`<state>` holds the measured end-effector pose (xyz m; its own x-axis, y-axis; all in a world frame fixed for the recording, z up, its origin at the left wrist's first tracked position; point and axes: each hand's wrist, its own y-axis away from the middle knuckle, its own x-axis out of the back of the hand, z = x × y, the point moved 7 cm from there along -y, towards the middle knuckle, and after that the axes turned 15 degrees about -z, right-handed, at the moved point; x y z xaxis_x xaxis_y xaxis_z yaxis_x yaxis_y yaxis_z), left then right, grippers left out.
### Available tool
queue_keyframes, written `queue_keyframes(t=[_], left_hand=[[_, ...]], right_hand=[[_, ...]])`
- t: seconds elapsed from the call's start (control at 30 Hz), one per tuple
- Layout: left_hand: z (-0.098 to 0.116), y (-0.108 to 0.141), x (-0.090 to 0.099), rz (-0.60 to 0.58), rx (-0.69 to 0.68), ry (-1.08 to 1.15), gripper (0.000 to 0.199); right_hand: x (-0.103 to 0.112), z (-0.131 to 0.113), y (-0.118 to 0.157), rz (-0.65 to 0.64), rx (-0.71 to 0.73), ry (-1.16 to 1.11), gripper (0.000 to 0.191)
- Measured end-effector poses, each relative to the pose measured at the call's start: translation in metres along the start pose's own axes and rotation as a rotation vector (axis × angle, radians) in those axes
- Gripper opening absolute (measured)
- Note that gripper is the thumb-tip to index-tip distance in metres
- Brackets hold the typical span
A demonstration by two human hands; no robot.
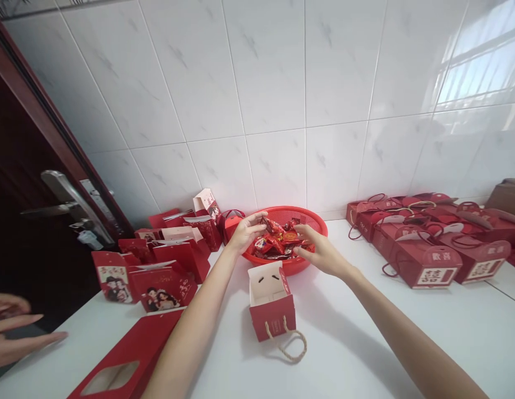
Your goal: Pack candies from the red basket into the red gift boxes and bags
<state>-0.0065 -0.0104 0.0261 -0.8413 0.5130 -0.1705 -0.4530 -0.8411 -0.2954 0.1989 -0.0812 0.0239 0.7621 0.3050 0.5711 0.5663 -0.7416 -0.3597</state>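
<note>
A red plastic colander basket (pixel 319 221) stands near the wall, with several shiny red wrapped candies (pixel 278 241) in it. My left hand (pixel 247 234) reaches over its left side, thumb and fingers closed around a wrapped candy (pixel 273 225) at the fingertips. Over the basket's right side, my right hand (pixel 319 252) has its thumb and fingers spread beside the candies. In front of the basket sits a small red gift box (pixel 274 318), its cream-lined top standing open. A twisted rope handle (pixel 294 354) hangs from the box onto the table.
Open red gift boxes (pixel 170 285) crowd the white table's (pixel 332 338) left side; a larger red box with a window (pixel 128 360) lies nearer. Closed red boxes (pixel 432 260) stand in rows at right. Another person's hand (pixel 20 332) shows at far left, near a dark door (pixel 29 166).
</note>
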Motion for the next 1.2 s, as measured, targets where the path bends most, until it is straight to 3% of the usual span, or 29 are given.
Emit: queue_keyframes(t=[0.2,0.33,0.47,0.77,1.0,1.2], left_hand=[[-0.009,0.004,-0.004,0.007,0.029,0.025,0.042],[-0.015,0.005,-0.002,0.06,0.072,-0.034,0.048],[-0.015,0.005,-0.007,0.066,0.082,-0.093,0.048],[-0.015,0.005,-0.004,0.112,0.018,-0.134,0.038],[0.001,0.015,-0.007,0.119,-0.177,-0.04,0.028],[-0.004,0.017,-0.003,0.174,-0.128,-0.236,0.026]], right_hand=[[-0.017,0.027,-0.039,0.086,-0.146,-0.356,0.067],[-0.026,0.026,-0.054,0.026,-0.146,-0.487,0.05],[-0.029,0.023,-0.055,0.002,-0.143,-0.574,0.027],[-0.02,0.03,-0.049,0.129,-0.179,-0.66,0.029],[-0.014,0.036,-0.046,0.276,-0.205,-0.849,0.027],[-0.017,0.042,-0.048,0.288,-0.214,-0.89,0.03]])
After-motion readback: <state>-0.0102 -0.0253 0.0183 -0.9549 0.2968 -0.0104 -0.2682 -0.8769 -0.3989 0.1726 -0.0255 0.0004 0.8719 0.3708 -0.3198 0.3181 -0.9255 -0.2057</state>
